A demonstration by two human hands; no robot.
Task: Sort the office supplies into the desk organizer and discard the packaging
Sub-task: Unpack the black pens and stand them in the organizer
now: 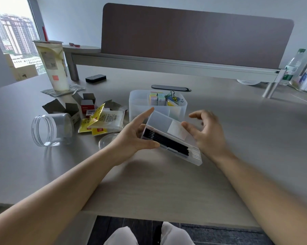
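A translucent pen box (168, 131) with several black pens inside is tilted above the desk, lid partly raised. My left hand (136, 135) grips its left end, forefinger stretched out. My right hand (205, 133) holds the lid's right edge with the thumb, its other fingers spread. Just behind stands the frosted desk organizer (138, 103), holding coloured sticky notes and binder clips (174, 99) in its right compartments. Left of it lies a heap of packaging: yellow and clear bags (105, 121) and opened cardboard boxes (73, 107).
An empty clear jar (52, 129) lies on its side at the left, its lid (107, 140) flat near my left wrist. A tall drink cup (54, 65), a black case (95, 79), a desk divider (193, 34) and a water bottle (292, 67) stand behind.
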